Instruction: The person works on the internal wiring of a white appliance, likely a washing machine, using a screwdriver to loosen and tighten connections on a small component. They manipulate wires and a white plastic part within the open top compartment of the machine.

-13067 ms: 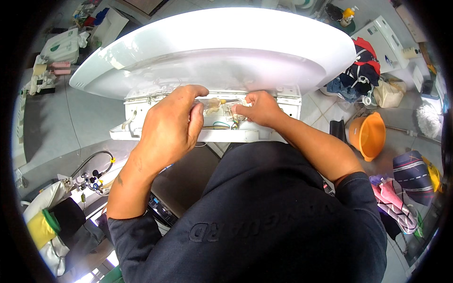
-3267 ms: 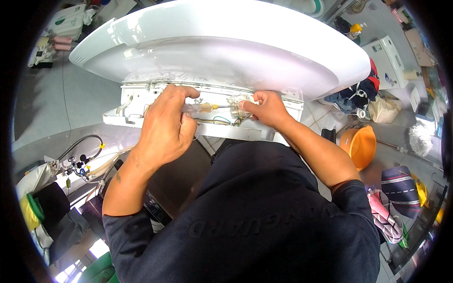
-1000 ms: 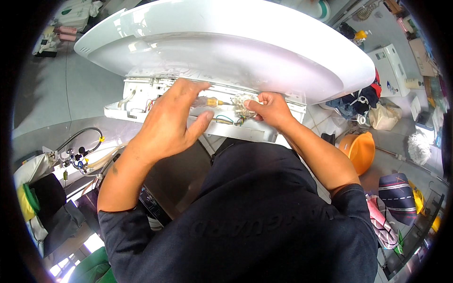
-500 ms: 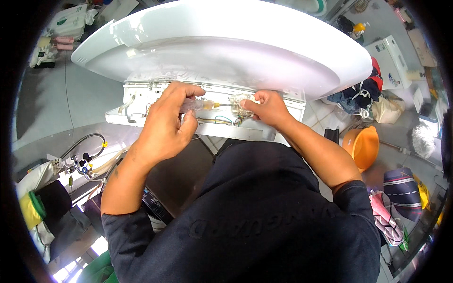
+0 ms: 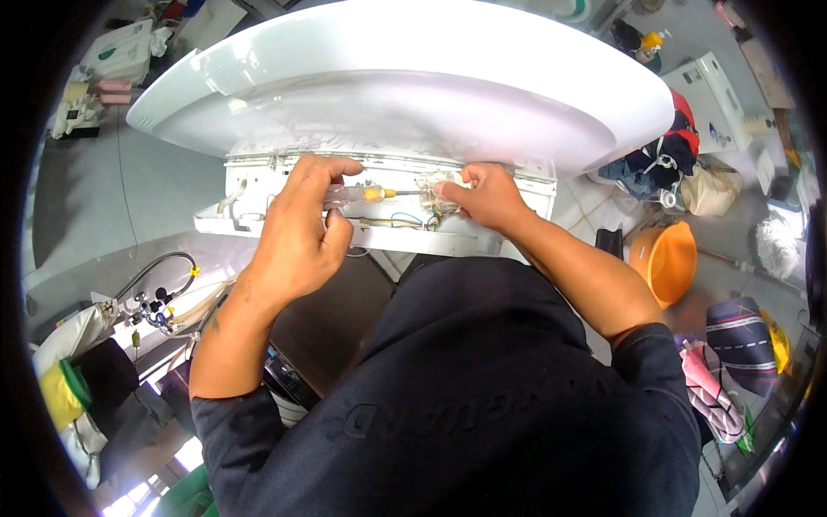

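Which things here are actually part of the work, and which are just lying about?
In the work:
- clear-handled screwdriver, in the left grip
- clear block, in the right grip
- white housing, opened, with wires

Apparently just lying about:
- orange basin
- pink cloth
- fluffy white duster
- beige bag

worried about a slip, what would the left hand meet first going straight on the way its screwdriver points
Likely the clear block in the right hand; the screwdriver seems to meet its left side, though depth is unclear.
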`<state>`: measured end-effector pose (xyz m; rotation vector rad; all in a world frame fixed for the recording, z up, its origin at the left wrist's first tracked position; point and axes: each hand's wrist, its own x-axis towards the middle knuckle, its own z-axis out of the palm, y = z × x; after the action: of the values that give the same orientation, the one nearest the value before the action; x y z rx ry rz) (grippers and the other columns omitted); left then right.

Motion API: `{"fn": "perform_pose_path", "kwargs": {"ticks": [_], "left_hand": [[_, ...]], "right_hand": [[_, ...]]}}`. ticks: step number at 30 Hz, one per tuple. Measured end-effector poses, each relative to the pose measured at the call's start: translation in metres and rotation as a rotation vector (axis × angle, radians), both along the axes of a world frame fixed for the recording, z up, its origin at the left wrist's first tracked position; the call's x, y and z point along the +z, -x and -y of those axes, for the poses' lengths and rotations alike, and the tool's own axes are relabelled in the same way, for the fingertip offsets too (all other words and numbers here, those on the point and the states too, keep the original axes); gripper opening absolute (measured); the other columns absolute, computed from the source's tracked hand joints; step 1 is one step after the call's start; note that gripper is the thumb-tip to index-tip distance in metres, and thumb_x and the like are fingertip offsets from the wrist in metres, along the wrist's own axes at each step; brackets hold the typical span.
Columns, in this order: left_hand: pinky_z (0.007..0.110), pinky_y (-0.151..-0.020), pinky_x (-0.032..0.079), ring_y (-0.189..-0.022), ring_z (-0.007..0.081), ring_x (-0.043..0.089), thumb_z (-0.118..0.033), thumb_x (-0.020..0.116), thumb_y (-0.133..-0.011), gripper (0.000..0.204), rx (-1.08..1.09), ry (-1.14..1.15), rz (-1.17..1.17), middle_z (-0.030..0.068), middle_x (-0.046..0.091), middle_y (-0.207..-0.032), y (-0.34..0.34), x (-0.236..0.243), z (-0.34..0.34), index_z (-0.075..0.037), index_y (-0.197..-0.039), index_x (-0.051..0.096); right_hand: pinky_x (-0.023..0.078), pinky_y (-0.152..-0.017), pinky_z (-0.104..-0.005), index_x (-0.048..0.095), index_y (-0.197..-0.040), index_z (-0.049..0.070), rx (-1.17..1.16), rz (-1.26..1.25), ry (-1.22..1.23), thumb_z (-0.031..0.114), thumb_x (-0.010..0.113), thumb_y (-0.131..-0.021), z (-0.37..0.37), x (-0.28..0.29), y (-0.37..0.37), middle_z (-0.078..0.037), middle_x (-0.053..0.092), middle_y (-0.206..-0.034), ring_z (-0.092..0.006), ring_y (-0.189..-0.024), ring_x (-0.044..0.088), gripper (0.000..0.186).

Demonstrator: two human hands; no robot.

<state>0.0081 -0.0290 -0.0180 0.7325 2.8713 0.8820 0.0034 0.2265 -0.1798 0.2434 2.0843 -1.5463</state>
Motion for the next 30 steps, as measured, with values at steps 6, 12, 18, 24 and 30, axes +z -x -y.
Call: {"fn": "perform_pose_path", "kwargs": {"ticks": [6, 12, 18, 24, 30], "left_hand": [[0.047, -0.066, 0.054, -0.068, 0.0421, 0.066, -0.015, 0.059, -0.102, 0.020, 0.120, 0.215, 0.109, 0.0204, 0.071, -0.096, 0.004, 0.007, -0.003, -0.003, -0.117, 0.066], [0.043, -0.074, 0.054, -0.079, 0.0351, 0.069, -0.012, 0.058, -0.103, 0.016, 0.101, 0.184, 0.107, 0.0200, 0.070, -0.089, 0.002, 0.007, -0.005, -0.002, -0.111, 0.068], [0.040, -0.079, 0.056, -0.087, 0.0326, 0.070, -0.006, 0.059, -0.100, 0.016, 0.031, 0.136, 0.099, 0.0204, 0.069, -0.106, 0.000, 0.005, 0.001, 0.000, -0.114, 0.067], [0.038, -0.081, 0.056, -0.098, 0.0305, 0.068, 0.002, 0.058, -0.095, 0.022, -0.022, 0.125, 0.171, 0.0178, 0.063, -0.113, -0.001, 0.010, 0.004, -0.001, -0.115, 0.067], [0.047, -0.083, 0.053, -0.094, 0.0412, 0.067, -0.011, 0.061, -0.098, 0.019, 0.123, 0.086, 0.215, 0.0209, 0.066, -0.107, -0.004, 0.009, 0.004, -0.003, -0.113, 0.068]], "right_hand": [[0.044, -0.056, -0.0379, 0.055, -0.064, 0.006, -0.015, -0.057, -0.047, 0.052, 0.085, -0.082, 0.000, -0.026, -0.001, -0.008, 0.058, -0.058, -0.0169, -0.054, 0.052, 0.058], [0.042, -0.051, -0.0334, 0.046, -0.066, 0.010, 0.005, -0.068, -0.058, 0.044, 0.085, -0.086, 0.000, -0.029, 0.000, -0.004, 0.055, -0.059, -0.0129, -0.054, 0.054, 0.056], [0.042, -0.054, -0.0361, 0.050, -0.066, 0.008, -0.006, -0.053, -0.043, 0.051, 0.085, -0.082, -0.001, -0.033, 0.000, -0.006, 0.055, -0.059, -0.0151, -0.056, 0.052, 0.058], [0.047, -0.059, -0.0371, 0.056, -0.071, 0.005, -0.030, -0.020, -0.042, 0.056, 0.085, -0.080, -0.003, -0.035, 0.000, -0.007, 0.058, -0.061, -0.0171, -0.059, 0.055, 0.059], [0.042, -0.049, -0.0275, 0.046, -0.069, 0.014, -0.027, 0.043, -0.015, 0.037, 0.087, -0.088, 0.002, 0.000, 0.001, -0.001, 0.059, -0.062, -0.0087, -0.054, 0.058, 0.051]]}}
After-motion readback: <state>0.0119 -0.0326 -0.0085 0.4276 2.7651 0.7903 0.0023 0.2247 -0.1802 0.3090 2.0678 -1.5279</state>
